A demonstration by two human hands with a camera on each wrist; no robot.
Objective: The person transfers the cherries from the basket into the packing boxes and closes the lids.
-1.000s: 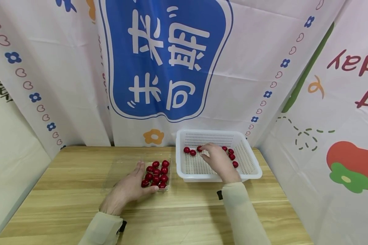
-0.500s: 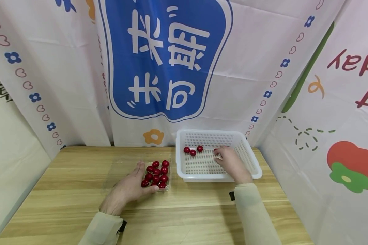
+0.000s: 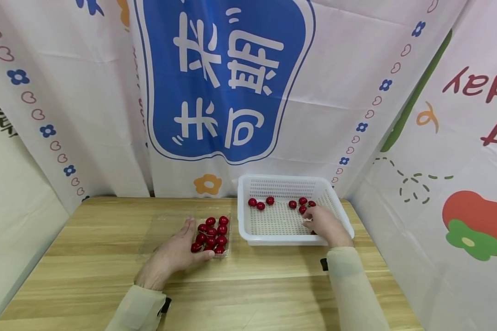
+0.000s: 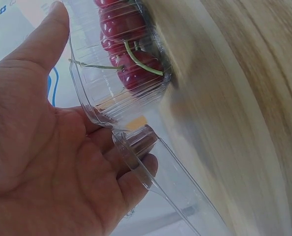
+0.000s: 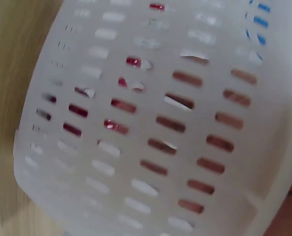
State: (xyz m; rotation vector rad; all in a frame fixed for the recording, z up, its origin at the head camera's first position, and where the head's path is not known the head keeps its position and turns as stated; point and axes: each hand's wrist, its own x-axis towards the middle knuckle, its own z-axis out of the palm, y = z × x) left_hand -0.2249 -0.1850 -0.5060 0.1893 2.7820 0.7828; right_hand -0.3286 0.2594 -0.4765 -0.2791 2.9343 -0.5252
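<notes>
Here, left hand (image 3: 175, 252) grips plastic box (image 4: 131, 105) edge; right hand (image 3: 327, 225), hold unclear, has room within basket (image 3: 273, 240).

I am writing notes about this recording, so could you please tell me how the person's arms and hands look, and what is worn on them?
The left sleeve and right sleeve are long, plain pale beige. A small black piece shows beside each cuff. The left hand and right hand are gloveless.

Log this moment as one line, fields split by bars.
left hand: holds open clear box with cherries | right hand: inside white basket, near basket cherries, grip unclear | surface: wooden table
</notes>
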